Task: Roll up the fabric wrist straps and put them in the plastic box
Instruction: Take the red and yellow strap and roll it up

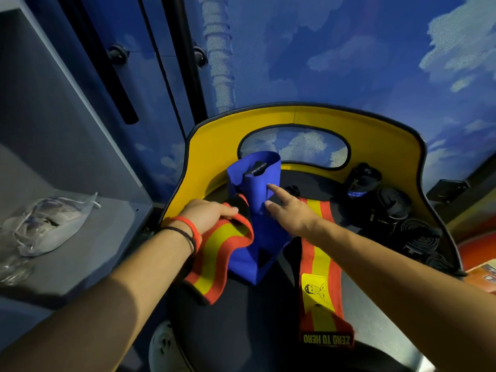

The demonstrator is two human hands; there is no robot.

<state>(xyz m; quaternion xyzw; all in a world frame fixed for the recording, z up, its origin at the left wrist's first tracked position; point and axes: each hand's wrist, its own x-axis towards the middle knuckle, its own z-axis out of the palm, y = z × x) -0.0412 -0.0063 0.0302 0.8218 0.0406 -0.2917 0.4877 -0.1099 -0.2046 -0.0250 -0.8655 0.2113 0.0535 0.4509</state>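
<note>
Two bare forearms are being stretched forward over a chair seat (241, 331), the left one ringed by an orange wristband (192, 229) and a thin black band (185, 234). A red-and-yellow wrist strap (222, 253) is being gripped by the left grip (212, 213), whose fingers are curled over the strap's upper edge; the strap is being left to sag in a loop down to the black seat. The right grip (291, 210) is being held open, its forefinger straight and its fingertip set against a blue fabric piece (264, 224) that is standing upright between the two grips.

Just right of the blue fabric, a second strap (320, 264) of the same colours is being left flat and unrolled along the seat, under the right wrist. It is marked by a yellow patch (314, 288) with a drawn face and by a black end tag (326, 339) reading "ZERO TO HERO".

Further out, the seat is being ringed by a yellow chair back (209, 146). Black rolled straps (418, 237) and a dark pouch (362, 178) are being kept at the seat's right edge. On a grey shelf (107, 224) to the left, a clear plastic bag (45, 224) is lying.
</note>
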